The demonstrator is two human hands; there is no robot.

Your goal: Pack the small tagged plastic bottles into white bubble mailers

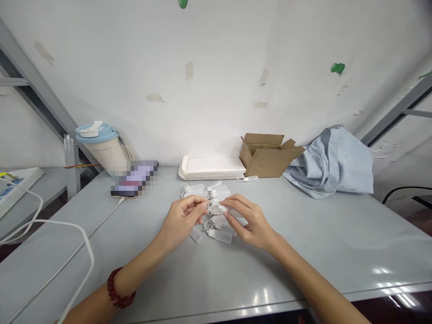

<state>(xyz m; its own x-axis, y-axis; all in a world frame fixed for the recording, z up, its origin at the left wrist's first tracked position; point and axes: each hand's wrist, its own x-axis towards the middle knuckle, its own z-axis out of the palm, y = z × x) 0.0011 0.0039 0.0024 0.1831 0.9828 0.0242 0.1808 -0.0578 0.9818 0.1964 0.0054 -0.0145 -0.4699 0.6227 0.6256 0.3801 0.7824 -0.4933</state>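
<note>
Small translucent plastic bottles (221, 236) with thin white cords lie in a cluster on the grey table (324, 243), between and around my hands. My left hand (184, 220) is closed in a pinch at the left of the cluster, its thumb and index fingertips on a thin white cord (208, 208). My right hand (251, 222) faces it from the right, thumb and fingers closed round the white top of one small bottle; that bottle's body is largely hidden by the hand. The two sets of fingertips are a small gap apart.
A stack of white envelopes (212, 167) and an open cardboard box (270, 157) stand against the wall. One corded bottle (250, 178) lies before them. At left are a lidded cup (104, 148), a phone (137, 177) and a white cable (91, 247); a light-blue cloth bag (340, 164) lies right.
</note>
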